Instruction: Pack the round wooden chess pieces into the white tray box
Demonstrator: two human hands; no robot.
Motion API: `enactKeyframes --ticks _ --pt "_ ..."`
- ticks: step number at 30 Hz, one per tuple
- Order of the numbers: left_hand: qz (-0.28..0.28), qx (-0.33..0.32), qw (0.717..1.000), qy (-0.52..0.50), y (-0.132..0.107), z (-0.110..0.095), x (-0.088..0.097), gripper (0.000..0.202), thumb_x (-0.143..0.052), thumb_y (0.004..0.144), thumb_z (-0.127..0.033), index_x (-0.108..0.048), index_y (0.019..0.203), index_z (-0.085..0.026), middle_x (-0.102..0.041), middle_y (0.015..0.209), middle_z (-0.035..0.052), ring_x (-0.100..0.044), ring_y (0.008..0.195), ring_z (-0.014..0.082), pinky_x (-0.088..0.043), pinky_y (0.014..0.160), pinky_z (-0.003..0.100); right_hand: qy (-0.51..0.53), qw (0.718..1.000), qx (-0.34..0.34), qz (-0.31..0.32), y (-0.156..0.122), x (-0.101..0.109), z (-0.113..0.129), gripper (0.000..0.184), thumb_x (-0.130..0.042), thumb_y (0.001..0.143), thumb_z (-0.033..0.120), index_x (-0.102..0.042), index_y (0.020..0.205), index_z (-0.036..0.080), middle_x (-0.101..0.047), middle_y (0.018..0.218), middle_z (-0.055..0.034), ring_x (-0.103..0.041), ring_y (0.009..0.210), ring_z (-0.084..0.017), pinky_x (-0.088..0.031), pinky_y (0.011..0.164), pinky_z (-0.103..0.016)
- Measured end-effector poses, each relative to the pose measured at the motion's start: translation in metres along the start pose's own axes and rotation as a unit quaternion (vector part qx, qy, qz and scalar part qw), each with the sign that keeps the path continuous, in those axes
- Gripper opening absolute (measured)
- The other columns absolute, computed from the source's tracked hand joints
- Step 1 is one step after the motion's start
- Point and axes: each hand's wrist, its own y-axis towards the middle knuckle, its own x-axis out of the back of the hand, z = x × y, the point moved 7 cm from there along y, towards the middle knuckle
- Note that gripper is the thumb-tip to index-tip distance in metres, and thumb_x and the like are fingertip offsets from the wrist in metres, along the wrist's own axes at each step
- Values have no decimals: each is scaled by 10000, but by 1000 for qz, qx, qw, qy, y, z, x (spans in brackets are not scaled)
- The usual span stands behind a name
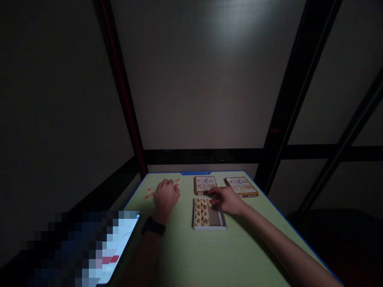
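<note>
My left hand (166,197) lies on the green table (209,255) with its fingers curled over loose round game pieces (149,193); what it grips is hidden. A black watch sits on that wrist. My right hand (226,199) reaches over the top edge of a shallow open box (220,221), its fingers pinched at a piece in the box. Rows of pale round pieces (201,211) with dark characters fill the box's left side.
Two flat orange-edged boxes (205,184) (242,186) lie at the table's far edge. A lit tablet (119,247) rests at the near left corner. Dark frame posts and pale wall panels stand behind the table.
</note>
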Motion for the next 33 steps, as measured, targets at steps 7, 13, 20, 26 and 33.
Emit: enactKeyframes --ticks 7,13,20,26,33 --pt "-76 70 993 56 4 47 -7 482 -403 935 -389 -626 1307 -180 -468 1470 183 -296 1385 464 -253 1072 652 -16 998 17 -61 1 3 -5 209 -562 865 221 -739 972 195 -761 948 -65 -685 863 -218 -489 786 -318" --pt "54 101 993 -13 11 59 -45 495 -413 925 -469 -567 1368 -311 -463 1503 109 -352 1374 466 -238 1067 694 -46 990 13 -130 14 15 0 238 -499 927 248 -708 1027 193 -740 970 -74 -657 850 -205 -478 810 -326" --pt "71 3 997 -23 1 30 -47 447 -351 962 -352 -590 1339 -319 -489 1492 41 -358 1401 369 -266 1124 592 -116 989 79 36 103 -28 49 357 -536 869 128 -652 1206 139 -661 1184 -136 -628 1007 -205 -438 866 -270" --pt "82 -49 994 -46 -15 15 -46 440 -358 974 -334 -566 1362 -319 -489 1492 44 -342 1414 357 -246 1135 597 -141 977 104 121 158 -83 72 189 -604 809 110 -724 937 182 -729 956 -61 -632 934 -187 -440 778 -228" --pt "95 -64 992 -43 -31 9 -43 448 -340 986 -349 -536 1386 -307 -466 1510 38 -330 1418 369 -259 1122 622 -167 968 93 163 159 -98 72 193 -584 787 87 -735 871 171 -745 925 -71 -646 850 -183 -416 692 -223"
